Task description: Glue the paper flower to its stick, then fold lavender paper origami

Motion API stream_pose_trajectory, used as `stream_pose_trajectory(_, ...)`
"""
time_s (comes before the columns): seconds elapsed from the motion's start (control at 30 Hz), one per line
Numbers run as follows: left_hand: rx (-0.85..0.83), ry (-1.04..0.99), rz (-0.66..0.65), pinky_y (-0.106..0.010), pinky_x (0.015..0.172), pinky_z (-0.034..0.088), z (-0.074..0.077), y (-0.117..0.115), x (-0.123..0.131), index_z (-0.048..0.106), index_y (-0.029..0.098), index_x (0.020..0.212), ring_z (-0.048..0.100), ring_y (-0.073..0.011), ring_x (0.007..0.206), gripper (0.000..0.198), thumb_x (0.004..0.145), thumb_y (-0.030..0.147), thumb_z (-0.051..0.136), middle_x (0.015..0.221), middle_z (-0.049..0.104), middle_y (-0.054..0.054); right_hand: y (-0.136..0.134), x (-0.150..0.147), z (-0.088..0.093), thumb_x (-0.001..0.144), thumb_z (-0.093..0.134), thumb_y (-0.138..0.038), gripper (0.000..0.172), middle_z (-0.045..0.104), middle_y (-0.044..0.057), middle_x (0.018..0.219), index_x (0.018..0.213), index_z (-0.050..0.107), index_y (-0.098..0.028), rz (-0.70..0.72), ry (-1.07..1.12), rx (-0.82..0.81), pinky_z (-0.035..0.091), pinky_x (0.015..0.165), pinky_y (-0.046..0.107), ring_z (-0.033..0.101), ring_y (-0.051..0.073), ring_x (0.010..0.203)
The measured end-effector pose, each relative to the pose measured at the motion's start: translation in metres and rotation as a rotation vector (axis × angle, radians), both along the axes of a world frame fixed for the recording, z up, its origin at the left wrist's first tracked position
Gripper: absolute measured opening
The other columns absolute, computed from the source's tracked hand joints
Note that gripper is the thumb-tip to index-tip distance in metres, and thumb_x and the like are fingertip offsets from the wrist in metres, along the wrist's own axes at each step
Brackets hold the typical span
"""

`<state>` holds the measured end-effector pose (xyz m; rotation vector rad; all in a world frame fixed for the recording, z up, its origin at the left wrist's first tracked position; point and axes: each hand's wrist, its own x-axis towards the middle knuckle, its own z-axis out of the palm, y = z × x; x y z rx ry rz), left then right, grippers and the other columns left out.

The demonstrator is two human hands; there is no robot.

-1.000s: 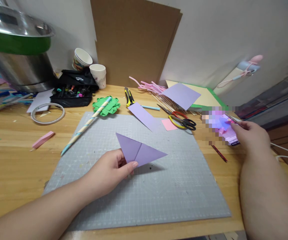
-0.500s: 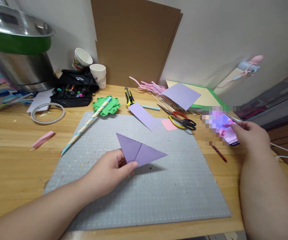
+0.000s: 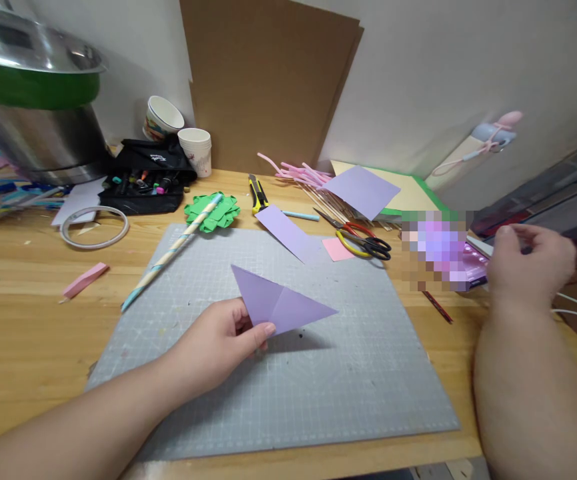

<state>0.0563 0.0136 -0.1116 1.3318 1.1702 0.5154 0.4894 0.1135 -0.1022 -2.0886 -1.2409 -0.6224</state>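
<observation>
In my left hand is a folded sheet of purple paper, a triangle with a crease down its middle. The thumb presses on its front near the lower edge, and the other fingers are behind it. The paper is raised above a grey cutting mat, casting a shadow there. My right hand is in the air at the right, fingers curled in, nothing visible in them. Just left of it is a lit phone, apart from the fingers and largely covered by a blurred patch.
Scissors, a pink square, a purple strip and a yellow cutter lie along the mat's back. A striped paper stick crosses green folded paper. Left are a tape roll and pen case.
My right hand has drawn back from the phone's screen to the right, its fingers curling in. My left hand and the purple triangle stay almost where they were.
</observation>
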Motion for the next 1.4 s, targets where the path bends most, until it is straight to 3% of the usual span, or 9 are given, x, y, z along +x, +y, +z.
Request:
stream_pose_trajectory(0.07,-0.02,-0.014,0.029,-0.024,0.055,0.04,0.003,0.0,0.0,0.058,0.019,0.075,0.053,-0.0132,0.057,0.023,0.078,0.041,0.058,0.065,0.06,0.001,-0.012,-0.036,0.014,0.085,0.041,-0.035,0.041,0.064,0.017,0.107,0.111,0.062,-0.012,0.086,0.066,0.089,0.044,0.088,0.042,0.059,0.028,0.101)
stream_pose_trajectory(0.13,-0.024,-0.022,0.069,-0.022,0.051,0.037,0.007,0.001,0.0,0.058,0.019,0.077,0.05,-0.012,0.054,0.024,0.076,0.043,0.059,0.063,0.059,0.001,-0.031,-0.085,0.028,0.085,0.049,-0.036,0.029,0.065,0.01,0.096,0.104,0.063,-0.02,0.49,0.514,0.2,0.048,0.083,0.042,0.063,0.025,0.09)
stream_pose_trajectory(0.23,0.009,-0.062,0.094,-0.02,0.048,0.033,0.009,0.002,-0.002,0.059,0.019,0.078,0.043,-0.0094,0.05,0.026,0.075,0.045,0.061,0.061,0.053,0.004,-0.063,-0.165,0.036,0.083,0.057,-0.044,0.021,0.063,0.003,0.101,0.097,0.063,-0.029,0.988,1.113,-0.2,0.049,0.082,0.043,0.061,0.023,0.093)
stream_pose_trajectory(0.4,0.068,-0.13,0.094,-0.02,0.047,0.031,0.006,0.005,-0.006,0.06,0.018,0.08,0.038,-0.0075,0.05,0.027,0.078,0.045,0.06,0.064,0.052,0.004,-0.091,-0.245,0.015,0.076,0.068,-0.043,0.04,0.063,0.003,0.102,0.112,0.057,-0.028,1.081,1.504,-0.581,0.051,0.071,0.034,0.062,0.019,0.089)
stream_pose_trajectory(0.5,0.055,-0.122,0.096,-0.02,0.047,0.029,0.003,0.005,-0.007,0.056,0.018,0.075,0.037,-0.008,0.048,0.029,0.082,0.046,0.057,0.057,0.048,0.006,-0.092,-0.253,-0.005,0.077,0.066,-0.045,0.025,0.065,0.0,0.074,0.088,0.058,-0.023,1.066,1.673,-0.684,0.048,0.052,0.027,0.063,0.014,0.061)
stream_pose_trajectory(0.63,0.044,-0.077,0.161,-0.022,0.048,0.028,0.002,0.004,-0.006,0.048,0.019,0.066,0.035,-0.0088,0.047,0.032,0.083,0.046,0.053,0.049,0.042,0.007,-0.091,-0.248,-0.022,0.077,0.068,-0.045,0.027,0.066,-0.001,0.061,0.08,0.056,-0.021,1.02,1.757,-0.74,0.044,0.044,0.021,0.062,0.012,0.05)
stream_pose_trajectory(0.83,0.086,-0.083,0.188,-0.022,0.046,0.022,0.006,0.004,-0.008,0.044,0.02,0.062,0.028,-0.0071,0.044,0.034,0.081,0.045,0.056,0.046,0.036,0.009,-0.093,-0.245,-0.024,0.082,0.06,-0.051,0.034,0.069,0.002,0.075,0.093,0.061,-0.019,1.14,1.887,-0.774,0.053,0.054,0.028,0.067,0.015,0.057)
stream_pose_trajectory(1.23,-0.09,-0.342,0.184,-0.017,0.046,0.038,-0.002,0.009,-0.008,0.055,0.016,0.072,0.049,-0.0057,0.047,0.036,0.079,0.05,0.062,0.06,0.058,0.003,-0.092,-0.244,-0.015,0.094,0.042,-0.043,0.037,0.067,0.009,0.092,0.105,0.063,-0.016,1.362,1.89,-0.803,0.052,0.063,0.029,0.065,0.016,0.073)
stream_pose_trajectory(1.4,-0.138,-0.377,0.092,-0.017,0.046,0.037,-0.002,0.009,-0.008,0.054,0.016,0.07,0.049,-0.0069,0.05,0.038,0.083,0.051,0.058,0.06,0.057,0.002,-0.091,-0.244,-0.018,0.088,0.054,-0.033,0.02,0.067,0.001,0.088,0.104,0.061,-0.023,1.229,1.761,-0.6,0.049,0.063,0.023,0.061,0.011,0.07)
